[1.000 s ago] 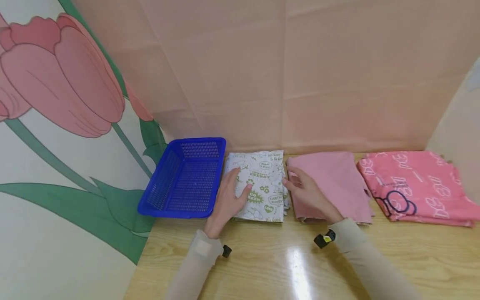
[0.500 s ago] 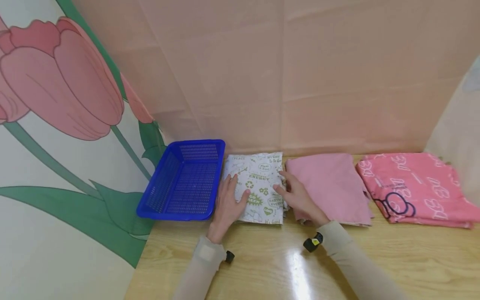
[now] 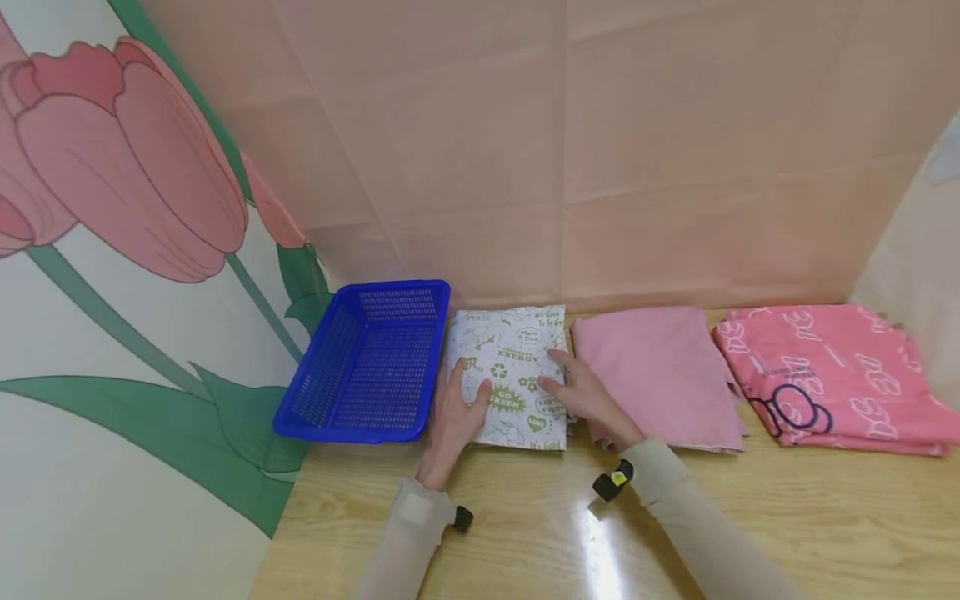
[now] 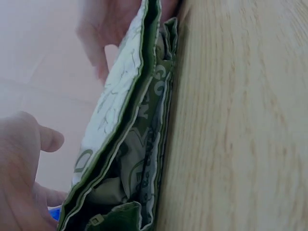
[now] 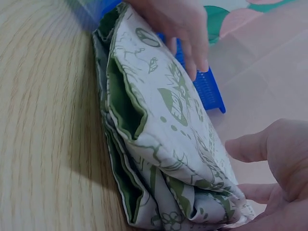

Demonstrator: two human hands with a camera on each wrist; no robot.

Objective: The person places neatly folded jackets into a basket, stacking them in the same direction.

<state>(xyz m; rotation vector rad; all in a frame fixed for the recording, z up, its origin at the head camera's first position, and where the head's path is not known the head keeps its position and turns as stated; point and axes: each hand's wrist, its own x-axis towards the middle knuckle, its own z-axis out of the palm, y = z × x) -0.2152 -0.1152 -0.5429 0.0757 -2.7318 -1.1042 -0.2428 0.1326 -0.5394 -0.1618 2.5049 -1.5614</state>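
A folded white cloth with green print lies flat on the table. In the left wrist view its stacked layers show a green inner side, and a small zip pull sits at its lower corner. My left hand is at the cloth's left edge, thumb raised over the top and fingers loosely extended. At the right edge is my right hand, its thumb apart from the top face in the right wrist view. Some fingertips of both hands are hidden behind the cloth, so a grip does not show.
A blue perforated plastic basket stands just left of the cloth. To the right lie a folded plain pink cloth and a brighter pink patterned cloth. A pinkish draped backdrop rises behind the wooden table.
My right hand has moved left from over the plain pink cloth to the printed cloth's right edge. My left hand has shifted slightly down along the left edge.
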